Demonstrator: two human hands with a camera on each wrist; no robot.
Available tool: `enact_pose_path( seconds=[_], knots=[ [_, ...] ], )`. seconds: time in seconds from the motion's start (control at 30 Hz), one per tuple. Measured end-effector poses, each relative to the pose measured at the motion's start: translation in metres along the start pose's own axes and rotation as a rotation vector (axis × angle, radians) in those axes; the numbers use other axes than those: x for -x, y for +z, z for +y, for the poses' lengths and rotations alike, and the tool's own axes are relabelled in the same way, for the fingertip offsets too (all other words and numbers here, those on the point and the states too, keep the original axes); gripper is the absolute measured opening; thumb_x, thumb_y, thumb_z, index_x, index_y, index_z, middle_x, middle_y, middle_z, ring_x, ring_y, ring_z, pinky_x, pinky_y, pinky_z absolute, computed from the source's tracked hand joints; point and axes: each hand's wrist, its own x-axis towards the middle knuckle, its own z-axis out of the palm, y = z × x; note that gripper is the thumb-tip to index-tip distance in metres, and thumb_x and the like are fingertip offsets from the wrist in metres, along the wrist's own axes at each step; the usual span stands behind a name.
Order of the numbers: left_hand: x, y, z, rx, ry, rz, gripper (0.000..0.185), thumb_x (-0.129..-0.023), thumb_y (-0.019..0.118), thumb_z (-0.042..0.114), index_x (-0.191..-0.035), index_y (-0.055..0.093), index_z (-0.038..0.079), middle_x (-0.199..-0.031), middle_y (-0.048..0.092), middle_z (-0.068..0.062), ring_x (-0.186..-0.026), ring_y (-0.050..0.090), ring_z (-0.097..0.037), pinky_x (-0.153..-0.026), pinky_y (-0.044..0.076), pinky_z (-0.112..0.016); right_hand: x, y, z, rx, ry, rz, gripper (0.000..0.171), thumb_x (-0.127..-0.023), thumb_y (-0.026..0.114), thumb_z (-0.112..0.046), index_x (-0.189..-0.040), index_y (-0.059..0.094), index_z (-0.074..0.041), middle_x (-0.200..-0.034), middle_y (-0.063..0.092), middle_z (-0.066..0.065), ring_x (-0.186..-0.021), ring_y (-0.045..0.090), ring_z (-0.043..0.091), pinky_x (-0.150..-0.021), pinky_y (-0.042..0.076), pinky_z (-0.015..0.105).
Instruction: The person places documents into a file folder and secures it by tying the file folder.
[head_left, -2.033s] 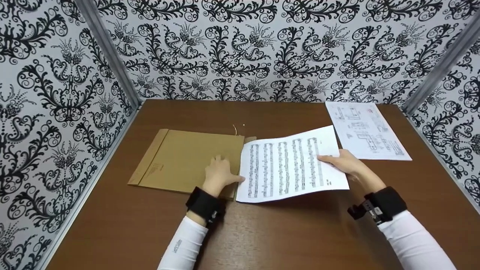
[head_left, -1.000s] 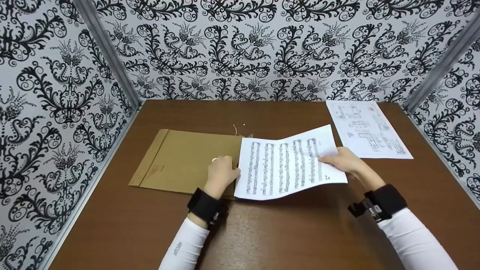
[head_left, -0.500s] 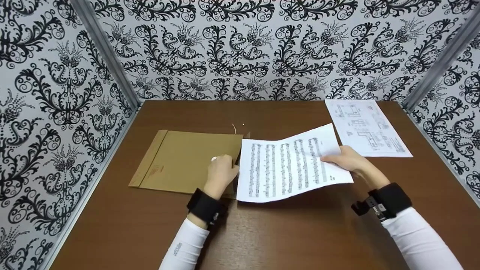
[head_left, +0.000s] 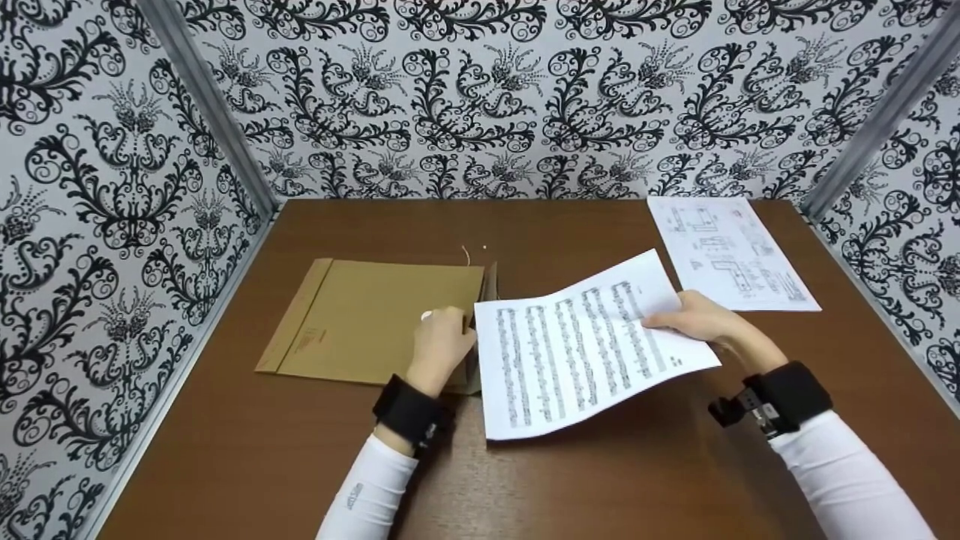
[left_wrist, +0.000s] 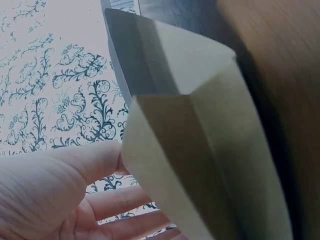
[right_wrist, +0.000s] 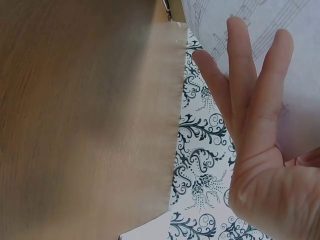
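Note:
A brown cardboard envelope (head_left: pixel 375 315) lies flat on the left half of the table. My left hand (head_left: pixel 441 341) pinches the upper layer of its right end between thumb and fingers. In the left wrist view the mouth of the envelope (left_wrist: pixel 185 130) gapes, with the thumb at its edge. My right hand (head_left: pixel 694 319) holds a sheet of music (head_left: pixel 570 352) by its right side, thumb on top. From the right wrist view, the right fingers (right_wrist: pixel 242 60) extend beneath the sheet. The sheet's left edge sits just right of the envelope's mouth, raised and bowed.
A sheet with technical drawings (head_left: pixel 735 255) lies at the back right of the brown table (head_left: pixel 570 495). A thin string (head_left: pixel 466 255) shows behind the envelope. Patterned walls (head_left: pixel 480 97) enclose the back and sides.
My left hand has gone from lying on the envelope to pinching its edge, and the mouth has opened. The music sheet's left end has swung toward me, away from the envelope.

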Motion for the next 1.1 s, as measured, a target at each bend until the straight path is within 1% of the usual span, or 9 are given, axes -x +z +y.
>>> enact_pose_path(
  seconds=[0.07, 0.13, 0.2, 0.47, 0.67, 0.8, 0.87, 1.0, 1.1],
  knots=[
    [0.000, 0.001, 0.001, -0.013, 0.009, -0.007, 0.005, -0.084, 0.069, 0.006, -0.087, 0.073, 0.004, -0.093, 0.078, -0.017, -0.072, 0.069, -0.034, -0.059, 0.055, -0.048, -0.001, 0.000, 0.000, -0.004, 0.006, 0.003, 0.046, -0.097, 0.065, -0.022, -0.125, 0.058, 0.014, -0.080, 0.074, -0.003, -0.062, 0.071, 0.007, -0.058, 0.057, 0.022],
    [0.000, 0.002, 0.002, -0.038, 0.028, 0.003, 0.024, -0.083, 0.071, 0.005, -0.106, 0.078, 0.008, -0.104, 0.079, -0.015, -0.078, 0.072, -0.036, -0.061, 0.057, -0.049, -0.002, 0.000, 0.000, -0.014, 0.013, 0.013, 0.047, -0.098, 0.065, -0.022, -0.128, 0.057, 0.014, -0.081, 0.073, -0.004, -0.063, 0.071, 0.007, -0.059, 0.057, 0.022],
    [-0.001, 0.002, 0.003, -0.060, 0.049, 0.014, 0.036, -0.083, 0.071, 0.003, -0.117, 0.077, 0.013, -0.109, 0.079, -0.012, -0.080, 0.074, -0.035, -0.062, 0.058, -0.049, -0.003, 0.000, 0.000, -0.043, 0.018, 0.029, 0.048, -0.098, 0.064, -0.021, -0.131, 0.055, 0.013, -0.083, 0.073, -0.005, -0.063, 0.071, 0.007, -0.060, 0.058, 0.022],
    [0.001, 0.007, 0.006, -0.148, 0.144, 0.047, 0.037, -0.082, 0.073, -0.002, -0.115, 0.077, 0.013, -0.104, 0.078, -0.008, -0.069, 0.072, -0.027, -0.056, 0.055, -0.038, -0.006, -0.001, -0.002, -0.198, 0.039, 0.076, 0.054, -0.101, 0.061, -0.018, -0.142, 0.044, 0.012, -0.087, 0.073, -0.009, -0.070, 0.074, 0.007, -0.064, 0.061, 0.025],
    [0.001, 0.010, 0.006, -0.157, 0.167, 0.070, 0.040, -0.082, 0.074, -0.004, -0.120, 0.073, 0.010, -0.111, 0.076, -0.009, -0.066, 0.070, -0.027, -0.052, 0.053, -0.036, -0.006, -0.002, -0.003, -0.214, 0.063, 0.099, 0.053, -0.101, 0.060, -0.020, -0.141, 0.045, 0.011, -0.085, 0.072, -0.009, -0.069, 0.073, 0.007, -0.063, 0.061, 0.024],
    [0.000, 0.011, 0.006, -0.126, 0.178, 0.087, 0.041, -0.080, 0.075, -0.005, -0.118, 0.066, 0.006, -0.107, 0.070, -0.012, -0.061, 0.066, -0.029, -0.051, 0.052, -0.038, -0.009, -0.001, -0.003, -0.199, 0.061, 0.109, 0.053, -0.101, 0.060, -0.020, -0.141, 0.045, 0.011, -0.084, 0.071, -0.011, -0.068, 0.073, 0.006, -0.063, 0.060, 0.023],
    [0.000, 0.012, 0.006, -0.116, 0.206, 0.103, 0.034, -0.084, 0.074, -0.003, -0.115, 0.063, 0.006, -0.104, 0.068, -0.012, -0.059, 0.064, -0.028, -0.049, 0.051, -0.038, -0.010, -0.001, -0.002, -0.191, 0.063, 0.113, 0.053, -0.101, 0.060, -0.020, -0.141, 0.045, 0.011, -0.084, 0.071, -0.011, -0.068, 0.072, 0.006, -0.062, 0.060, 0.023],
    [0.001, 0.013, 0.005, -0.156, 0.307, 0.111, 0.025, -0.086, 0.071, -0.001, -0.109, 0.068, 0.007, -0.111, 0.071, -0.010, -0.068, 0.069, -0.030, -0.054, 0.054, -0.040, -0.011, -0.001, -0.002, -0.184, 0.063, 0.120, 0.053, -0.101, 0.061, -0.020, -0.141, 0.046, 0.011, -0.083, 0.071, -0.012, -0.067, 0.072, 0.005, -0.062, 0.060, 0.024],
    [0.002, 0.014, 0.005, -0.213, 0.362, 0.074, 0.027, -0.085, 0.069, -0.003, -0.107, 0.074, 0.011, -0.121, 0.074, -0.005, -0.082, 0.074, -0.031, -0.062, 0.058, -0.042, -0.011, 0.000, -0.003, -0.195, 0.058, 0.121, 0.053, -0.100, 0.061, -0.020, -0.141, 0.046, 0.011, -0.083, 0.071, -0.012, -0.067, 0.072, 0.005, -0.062, 0.060, 0.023]
  ],
)
